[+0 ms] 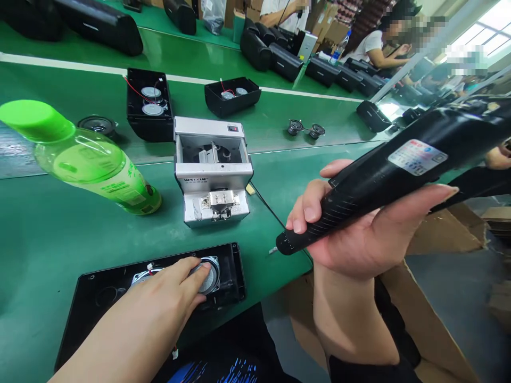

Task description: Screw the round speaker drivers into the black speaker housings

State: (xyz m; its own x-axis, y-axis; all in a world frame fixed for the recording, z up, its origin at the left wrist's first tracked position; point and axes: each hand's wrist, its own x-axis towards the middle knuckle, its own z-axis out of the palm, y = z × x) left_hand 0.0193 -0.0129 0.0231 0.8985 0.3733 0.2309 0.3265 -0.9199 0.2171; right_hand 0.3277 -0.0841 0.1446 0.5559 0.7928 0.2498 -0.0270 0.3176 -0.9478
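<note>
My right hand (pixel 351 239) is wrapped round a black electric screwdriver (pixel 359 181), whose bit points down and left above the table edge. My left hand (pixel 171 290) reaches into a black speaker housing (pixel 90 314) at the near edge, fingers on the round speaker driver (pixel 209 276) at its right end. Another driver (pixel 146 274) lies partly hidden behind that hand. Just beyond the housing stands a silver screw feeder (pixel 213 175) with screws at its front.
A green-capped bottle (pixel 96 165) stands at left. Open housings (pixel 147 125) (pixel 233 98) and loose drivers (pixel 306 128) lie farther back. Finished black speakers (pixel 285 63) line the far belt, where people sit. Cardboard boxes (pixel 443 229) are below at right.
</note>
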